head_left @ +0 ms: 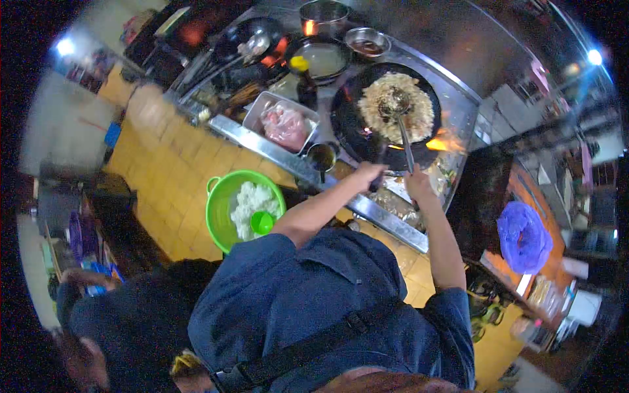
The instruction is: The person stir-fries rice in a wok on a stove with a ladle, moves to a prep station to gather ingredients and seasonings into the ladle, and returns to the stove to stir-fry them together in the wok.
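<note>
A large dark wok [347, 118] sits over a flame on the stove, with light brown fried rice [409, 95] spread inside. My left hand [371, 175] is closed around the wok's handle at its near edge. Just to the right, my right hand [418, 183] grips the handle of a metal ladle [405, 141], whose bowl rests on the rice. Orange fire [443, 143] shows at the wok's right side.
Left of the wok stand a tray of raw meat [285, 126], a small dark pot [322, 157] and a yellow-capped bottle [306, 88]. Below is a green basin [216, 216] of white rice. A co-worker [141, 324] is at lower left; a purple bag [523, 237] lies right.
</note>
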Action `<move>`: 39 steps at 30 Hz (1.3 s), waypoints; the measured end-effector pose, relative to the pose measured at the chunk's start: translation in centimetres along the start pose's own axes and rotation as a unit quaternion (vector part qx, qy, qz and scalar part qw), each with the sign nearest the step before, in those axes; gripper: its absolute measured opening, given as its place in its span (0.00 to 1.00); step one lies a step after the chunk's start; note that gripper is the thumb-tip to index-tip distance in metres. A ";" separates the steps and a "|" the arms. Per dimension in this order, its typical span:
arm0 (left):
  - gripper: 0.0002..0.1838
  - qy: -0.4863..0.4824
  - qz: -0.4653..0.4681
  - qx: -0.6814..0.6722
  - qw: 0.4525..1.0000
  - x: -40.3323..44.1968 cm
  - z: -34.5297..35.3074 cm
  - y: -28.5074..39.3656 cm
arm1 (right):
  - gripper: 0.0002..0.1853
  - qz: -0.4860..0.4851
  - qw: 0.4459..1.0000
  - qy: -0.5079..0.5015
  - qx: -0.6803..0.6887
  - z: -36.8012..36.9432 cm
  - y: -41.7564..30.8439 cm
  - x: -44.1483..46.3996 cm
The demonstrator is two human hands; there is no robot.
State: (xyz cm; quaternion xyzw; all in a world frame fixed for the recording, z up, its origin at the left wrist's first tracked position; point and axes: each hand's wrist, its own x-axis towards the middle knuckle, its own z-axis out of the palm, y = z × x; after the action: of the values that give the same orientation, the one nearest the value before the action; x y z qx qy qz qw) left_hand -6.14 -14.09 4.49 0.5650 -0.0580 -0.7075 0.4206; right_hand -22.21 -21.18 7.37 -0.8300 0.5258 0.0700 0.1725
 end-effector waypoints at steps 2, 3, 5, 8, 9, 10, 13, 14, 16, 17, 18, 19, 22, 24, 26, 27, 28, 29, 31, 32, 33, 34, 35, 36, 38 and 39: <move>0.10 -0.135 0.108 -0.071 0.982 -0.9 2.3 -1.4 | 0.24 -0.051 0.998 -0.028 0.033 -5.7 0.5 -4.6; 0.10 -0.170 0.012 -0.175 0.970 -6.2 3.5 1.1 | 0.24 -0.109 0.988 -0.011 -0.111 -7.7 2.3 -6.0; 0.09 -0.198 -0.063 -0.278 0.938 -11.9 4.3 6.0 | 0.26 -0.035 0.975 0.008 -0.218 -14.4 -1.2 -10.8; 0.09 -0.216 -0.043 -0.195 0.956 -9.9 1.7 6.4 | 0.27 -0.075 0.968 0.022 -0.237 -13.8 -1.2 -12.6; 0.10 -0.192 -0.010 -0.174 0.966 -7.5 -0.1 4.2 | 0.27 -0.102 0.969 0.041 -0.221 -13.6 -1.1 -13.2; 0.10 -0.169 0.024 -0.155 0.973 -5.8 -1.1 2.4 | 0.28 -0.099 0.973 0.012 -0.209 -13.5 -1.4 -13.6; 0.12 0.016 0.094 0.118 0.988 -11.2 2.2 -0.4 | 0.30 -0.066 0.980 0.058 -0.176 -11.4 -1.0 -13.5; 0.13 -0.095 0.018 -0.002 0.995 -14.5 3.1 -0.7 | 0.31 -0.043 0.982 0.083 -0.162 -11.2 -1.8 -13.9; 0.14 -0.107 -0.046 0.011 0.993 -17.7 4.5 0.3 | 0.31 -0.042 0.987 0.081 -0.130 -11.0 -1.4 -14.3; 0.14 -0.141 -0.058 0.016 0.988 -17.8 4.5 1.7 | 0.29 -0.066 0.991 0.068 -0.097 -10.6 -0.9 -14.3; 0.12 -0.137 0.043 0.137 0.980 -13.7 3.3 1.5 | 0.28 -0.092 0.992 0.050 -0.067 -10.1 -0.2 -14.5; 0.12 -0.197 -0.061 -0.039 0.978 -10.5 2.0 2.5 | 0.30 -0.075 0.996 -0.016 -0.036 -9.2 0.7 -14.1; 0.13 -0.131 0.066 0.022 0.989 -3.9 -1.2 0.1 | 0.30 0.015 0.994 0.030 -0.108 -7.8 0.7 -13.3; 0.13 -0.118 0.015 0.043 0.992 -8.3 0.2 -2.7 | 0.31 0.055 0.990 0.057 -0.121 -8.2 2.0 -12.0; 0.12 -0.108 -0.064 0.053 0.991 -15.4 1.9 -0.9 | 0.29 0.044 0.986 0.127 -0.096 -10.3 2.6 -13.3; 0.12 -0.111 -0.067 0.034 0.991 -14.7 1.8 -0.3 | 0.26 0.053 0.992 0.112 -0.032 -12.6 2.1 -14.4; 0.11 -0.113 -0.075 0.012 0.991 -14.0 1.4 -0.5 | 0.23 0.011 0.982 0.185 0.036 -13.0 2.7 -15.3; 0.10 -0.106 -0.008 0.013 0.994 -11.9 0.9 -0.9 | 0.25 0.032 0.980 0.189 0.043 -13.2 2.8 -15.6; 0.06 -0.081 0.113 0.068 0.988 -7.2 0.0 -0.8 | 0.26 0.093 0.978 0.185 0.039 -12.8 1.4 -15.2; 0.07 -0.074 0.138 0.019 0.988 -2.5 -1.2 -2.6 | 0.26 0.129 0.976 0.175 0.027 -11.8 0.2 -14.0; 0.08 -0.054 0.158 0.053 0.985 -1.6 -1.3 -1.9 | 0.23 0.139 0.969 0.204 0.023 -10.1 -0.8 -12.5; 0.09 -0.034 0.178 0.086 0.980 -1.1 -1.4 -1.2 | 0.23 0.104 0.964 0.244 -0.015 -5.9 0.5 -9.8; 0.09 -0.037 0.177 0.088 0.980 -0.3 -1.7 -1.2 | 0.23 0.076 0.976 0.191 -0.068 -2.3 1.6 -7.2; 0.07 -0.042 0.180 0.082 0.979 0.8 -2.2 -1.6 | 0.23 0.097 0.987 0.118 -0.050 -0.3 1.7 -5.2; 0.06 -0.048 0.191 0.067 0.978 2.6 -2.5 -2.5 | 0.22 0.083 0.978 0.174 -0.080 2.0 2.0 -3.7; 0.06 -0.052 0.207 0.075 0.974 3.3 -2.9 -2.9 | 0.22 0.080 0.978 0.176 -0.083 0.4 2.1 -3.8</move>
State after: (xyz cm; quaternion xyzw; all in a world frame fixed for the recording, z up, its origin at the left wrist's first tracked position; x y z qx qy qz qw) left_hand -5.24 -13.34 -0.65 0.5329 -0.2486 -0.6271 0.5109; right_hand -25.73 -18.63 7.67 -0.7957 0.6053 -0.0207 0.0017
